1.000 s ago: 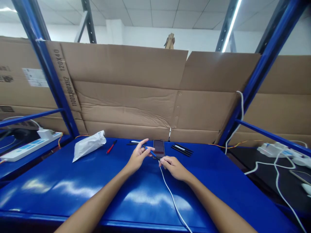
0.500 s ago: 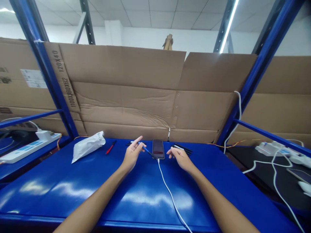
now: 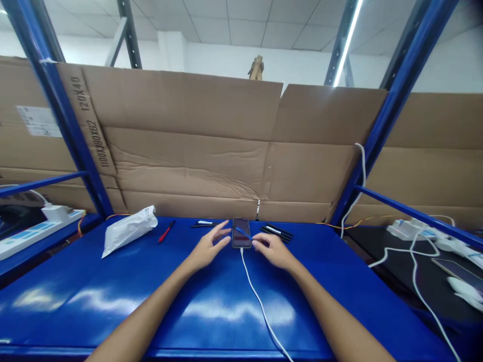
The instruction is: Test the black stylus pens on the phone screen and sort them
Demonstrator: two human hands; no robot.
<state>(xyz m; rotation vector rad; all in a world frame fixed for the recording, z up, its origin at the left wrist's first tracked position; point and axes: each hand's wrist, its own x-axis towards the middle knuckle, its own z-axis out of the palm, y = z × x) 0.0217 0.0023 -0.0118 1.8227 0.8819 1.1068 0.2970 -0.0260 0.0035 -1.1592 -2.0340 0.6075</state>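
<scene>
My right hand (image 3: 274,250) pinches one end of a blue pen (image 3: 243,232), which slants up and left over the phone. Left of the phone, my left hand (image 3: 208,247) is empty, its fingers apart and pointing toward the screen. The phone (image 3: 240,242) lies on the blue tabletop (image 3: 181,301) with a white cable (image 3: 260,304) plugged into its near end. Several black pens (image 3: 279,234) lie just beyond my right hand. More dark pens (image 3: 203,224) rest behind my left hand, and a red pen (image 3: 166,232) lies farther left.
A white plastic packet (image 3: 129,231) lies at the table's left. Brown cardboard (image 3: 196,151) walls off the back, between blue posts (image 3: 411,65). A white power strip (image 3: 41,233) is at far left; chargers and loose cables (image 3: 415,236) lie on a black surface at right.
The blue pen has passed from my left hand to my right. My left hand's fingers have opened out. The view has shifted slightly.
</scene>
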